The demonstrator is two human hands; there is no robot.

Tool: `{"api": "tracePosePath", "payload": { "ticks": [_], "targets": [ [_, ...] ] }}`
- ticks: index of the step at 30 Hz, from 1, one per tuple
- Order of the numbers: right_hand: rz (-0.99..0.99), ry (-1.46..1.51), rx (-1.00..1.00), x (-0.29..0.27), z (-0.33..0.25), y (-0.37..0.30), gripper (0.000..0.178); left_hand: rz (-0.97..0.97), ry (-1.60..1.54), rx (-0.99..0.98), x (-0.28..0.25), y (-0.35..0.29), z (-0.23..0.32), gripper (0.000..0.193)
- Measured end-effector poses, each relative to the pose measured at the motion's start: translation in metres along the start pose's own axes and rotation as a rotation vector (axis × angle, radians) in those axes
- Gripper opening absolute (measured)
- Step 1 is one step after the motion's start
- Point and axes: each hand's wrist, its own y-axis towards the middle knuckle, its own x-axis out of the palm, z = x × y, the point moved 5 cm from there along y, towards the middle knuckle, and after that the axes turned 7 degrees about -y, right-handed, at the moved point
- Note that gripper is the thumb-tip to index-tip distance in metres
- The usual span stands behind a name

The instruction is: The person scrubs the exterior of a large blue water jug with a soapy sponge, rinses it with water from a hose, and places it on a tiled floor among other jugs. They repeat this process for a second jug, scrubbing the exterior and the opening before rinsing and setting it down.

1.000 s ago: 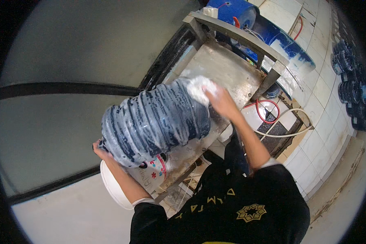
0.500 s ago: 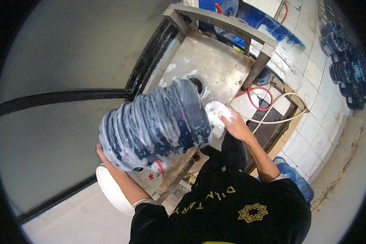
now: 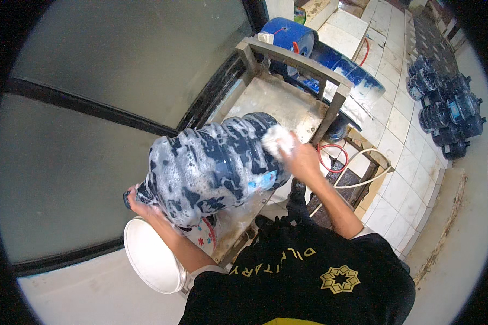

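A large dark blue water jug (image 3: 214, 165), covered in suds, lies on its side over a worn metal-topped stand (image 3: 271, 100). My left hand (image 3: 143, 208) is closed around its neck at the lower left. A white, foamy scrubbing pad (image 3: 278, 142) is gripped in my right hand (image 3: 303, 160) and pressed against the jug's side near its base. A pale blue label (image 3: 262, 182) shows on the jug. Foam hides much of the jug and the pad's exact shape.
A white bucket (image 3: 152, 260) stands below my left forearm. Blue drums (image 3: 290, 35) are beyond the stand's rail (image 3: 293, 59). Red (image 3: 331, 165) and cream hoses (image 3: 363, 185) loop at the right. Several jugs (image 3: 453, 116) line the far right, and a framed glass panel (image 3: 70, 162) rises at left.
The jug has turned, bringing its label and neck into sight. My right hand has brought the pad from the base end onto the jug's side. The whole view has shifted.
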Motion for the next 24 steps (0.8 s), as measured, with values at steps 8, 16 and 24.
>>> {"api": "tracePosePath", "payload": {
  "ticks": [8,16,24],
  "targets": [
    [0.127,0.072,-0.058,0.014,-0.034,0.037,0.051,0.105,0.101,0.045,-0.001,0.005,-0.001,0.016],
    [0.064,0.052,-0.100,0.025,-0.015,-0.015,0.051,-0.019,-0.040,0.038,-0.007,0.005,0.003,0.010],
    [0.106,0.076,-0.135,0.007,-0.068,0.021,0.052,0.118,0.052,0.080,0.022,-0.032,0.009,0.017]
  ]
}}
